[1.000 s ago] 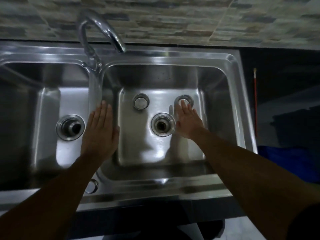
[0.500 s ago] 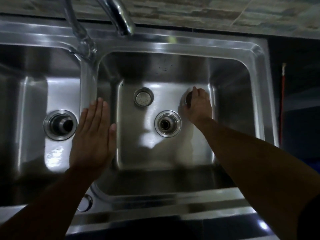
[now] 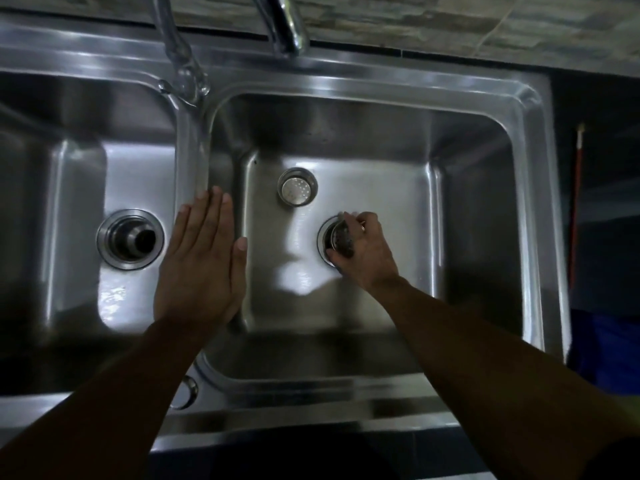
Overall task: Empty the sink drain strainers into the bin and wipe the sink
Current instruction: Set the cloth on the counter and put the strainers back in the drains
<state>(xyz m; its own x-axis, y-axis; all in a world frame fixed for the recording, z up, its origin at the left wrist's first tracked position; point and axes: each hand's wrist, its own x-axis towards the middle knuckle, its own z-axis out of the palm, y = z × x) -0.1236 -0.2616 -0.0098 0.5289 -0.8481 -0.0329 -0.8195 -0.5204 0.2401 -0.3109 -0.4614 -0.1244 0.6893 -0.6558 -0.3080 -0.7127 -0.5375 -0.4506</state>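
Observation:
A steel double sink [image 3: 381, 83] fills the view. My right hand [image 3: 363, 251] is shut on a metal strainer basket [image 3: 341, 239], tilted over the right basin's drain hole [image 3: 323, 237]. A second strainer basket [image 3: 297, 187] stands upright on the right basin floor, behind the drain. My left hand [image 3: 202, 261] lies flat, fingers together, on the divider between the basins. The left basin's drain [image 3: 130, 239] is uncovered, with nothing in it.
The tap [image 3: 284, 26] arches over the back rim above the divider. A small round hole cover [image 3: 185, 391] sits on the front rim. A red-handled stick [image 3: 576, 202] and something blue [image 3: 602, 348] lie in the dark space right of the sink.
My right hand closed on the strainer at the right of the basin floor and carried it left, over the drain. The view moved closer. My left hand stayed on the divider.

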